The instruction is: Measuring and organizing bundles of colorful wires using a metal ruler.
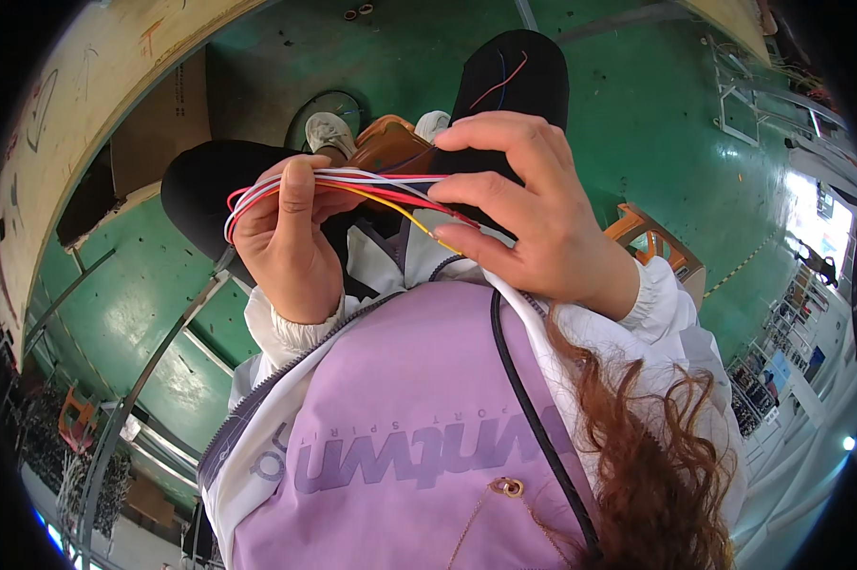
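A looped bundle of thin wires [376, 180], red, white, yellow and dark, stretches between my two hands above my lap. My left hand [291, 237] is closed on it, thumb on top, with the bend of the loop lying around the fingers. At the loose ends on the right, my right hand [533, 209] has its thumb, middle finger and index finger spread apart. The yellow wire [404, 214] slants down past the right thumb tip. A red end shows between that thumb and the middle finger; whether the fingers touch any wire is hard to make out.
Short red and blue wire pieces [501, 81] lie on my right thigh. An orange-brown stool [386, 142] stands between my feet, and another orange-brown seat part [647, 228] is at my right. A wooden table edge [86, 95] curves along the left, above a cardboard box [162, 119].
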Tool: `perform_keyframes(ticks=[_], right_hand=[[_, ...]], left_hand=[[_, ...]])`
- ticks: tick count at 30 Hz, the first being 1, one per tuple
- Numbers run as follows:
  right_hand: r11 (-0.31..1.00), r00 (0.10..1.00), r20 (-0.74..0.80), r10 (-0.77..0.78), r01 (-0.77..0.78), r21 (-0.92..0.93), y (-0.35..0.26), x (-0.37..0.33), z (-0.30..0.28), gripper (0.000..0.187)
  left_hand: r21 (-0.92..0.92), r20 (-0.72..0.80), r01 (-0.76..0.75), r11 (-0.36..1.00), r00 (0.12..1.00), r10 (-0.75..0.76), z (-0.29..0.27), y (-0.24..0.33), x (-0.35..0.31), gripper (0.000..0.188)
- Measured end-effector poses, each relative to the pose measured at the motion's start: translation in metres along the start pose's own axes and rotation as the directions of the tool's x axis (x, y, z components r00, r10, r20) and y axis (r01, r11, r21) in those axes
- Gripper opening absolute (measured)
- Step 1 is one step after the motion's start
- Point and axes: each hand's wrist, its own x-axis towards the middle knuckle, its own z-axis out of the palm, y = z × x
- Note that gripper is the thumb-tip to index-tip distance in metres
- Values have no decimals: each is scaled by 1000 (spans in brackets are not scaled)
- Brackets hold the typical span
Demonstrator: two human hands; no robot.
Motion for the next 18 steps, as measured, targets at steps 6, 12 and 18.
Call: perform_keyframes(ticks=[6,12,18], right_hand=[[997,997,-62,-46,42,-66,0,1,8,26],[996,992,-111,-66,59,-62,0,2,10,23],[999,991,-123,-44,42,-16,-1,2,14,23]], left_hand=[[8,4,14,1000,1000,-14,0,1,-1,22],[-2,5,18,1000,1000,-18,1,0,-2,22],[-17,-30,22,1000,999,-22,5,1,-4,23]])
